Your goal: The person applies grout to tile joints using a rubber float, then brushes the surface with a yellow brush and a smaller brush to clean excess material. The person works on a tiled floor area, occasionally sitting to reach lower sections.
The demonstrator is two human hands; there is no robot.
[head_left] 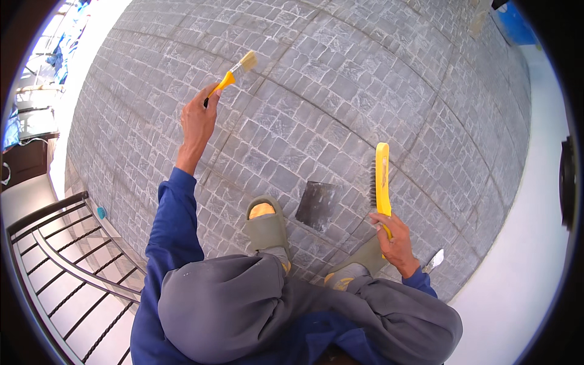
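Paintbrush aslant, tip forward-right, clamped in left fingers; wire brush lengthwise ahead, clamped in right fingers

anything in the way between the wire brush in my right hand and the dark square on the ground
Nothing visible: only paving shows between the wire brush in your right hand and the dark square. Your right slipper sits nearer your body, outside that gap.
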